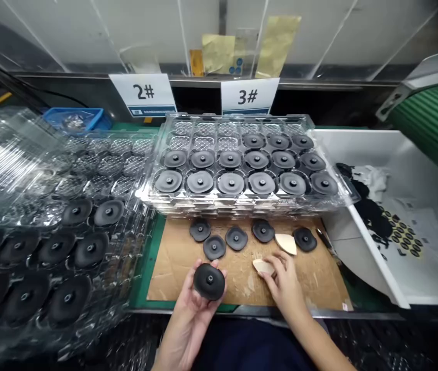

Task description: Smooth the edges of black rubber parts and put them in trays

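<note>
Left hand [196, 309] palm-up under disc [209, 288]

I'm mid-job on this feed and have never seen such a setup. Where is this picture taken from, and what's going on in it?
There's no machine arm here: these are a person's bare hands, seen by a camera worn on the head, looking forward and down. The left hand holds a black disc, its small hub upward. The right hand pinches a pale piece. Five loose discs and another pale wedge lie on cardboard. Beyond is a clear tray, partly filled with similar discs; a white bin stands at right.
</note>
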`<state>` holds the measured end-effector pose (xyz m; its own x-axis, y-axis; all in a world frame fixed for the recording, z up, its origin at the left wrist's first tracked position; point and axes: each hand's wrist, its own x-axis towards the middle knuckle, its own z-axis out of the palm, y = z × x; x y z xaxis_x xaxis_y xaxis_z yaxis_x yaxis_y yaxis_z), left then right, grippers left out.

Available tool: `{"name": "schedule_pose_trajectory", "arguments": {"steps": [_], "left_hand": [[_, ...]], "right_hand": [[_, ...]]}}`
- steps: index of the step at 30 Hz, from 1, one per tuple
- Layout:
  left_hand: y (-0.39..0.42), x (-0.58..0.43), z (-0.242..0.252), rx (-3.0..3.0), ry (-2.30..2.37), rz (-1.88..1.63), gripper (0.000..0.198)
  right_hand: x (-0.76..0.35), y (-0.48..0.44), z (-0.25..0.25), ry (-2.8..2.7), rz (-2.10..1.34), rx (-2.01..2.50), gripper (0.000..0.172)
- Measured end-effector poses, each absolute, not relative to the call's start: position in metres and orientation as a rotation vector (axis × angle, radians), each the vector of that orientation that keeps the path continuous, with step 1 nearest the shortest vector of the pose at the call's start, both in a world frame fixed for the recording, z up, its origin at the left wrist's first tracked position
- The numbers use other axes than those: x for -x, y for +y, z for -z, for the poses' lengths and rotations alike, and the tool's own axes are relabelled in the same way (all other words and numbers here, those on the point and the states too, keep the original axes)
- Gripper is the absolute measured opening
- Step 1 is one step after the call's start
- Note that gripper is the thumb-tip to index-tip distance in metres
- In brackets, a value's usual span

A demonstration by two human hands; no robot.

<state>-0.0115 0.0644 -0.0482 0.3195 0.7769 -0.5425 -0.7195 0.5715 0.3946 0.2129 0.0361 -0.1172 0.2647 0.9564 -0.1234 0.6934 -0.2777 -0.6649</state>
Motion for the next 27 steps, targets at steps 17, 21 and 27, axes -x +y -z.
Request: {"name": "schedule_pose_trajectory", "arguments": {"steps": [17,21,27], "left_hand": [[0.068,0.004,0.017,-0.152,0.78,-0.968,0.046],[0.066,0.001,0.006,-0.166,0.769,-0.955,0.04],[0.061,0.005,-0.002,-0.198,0.662,-0.915,0.059]], "right_hand": [[-0.122,0.075,-0.048,-2.049,-0.945,1.224,0.02],[-0.121,0.08,-0.053,-1.991,-0.713,1.278,0.021],[-0.145,0.057,-0.065,-2.086,-0.886,1.233,0.021]]}}
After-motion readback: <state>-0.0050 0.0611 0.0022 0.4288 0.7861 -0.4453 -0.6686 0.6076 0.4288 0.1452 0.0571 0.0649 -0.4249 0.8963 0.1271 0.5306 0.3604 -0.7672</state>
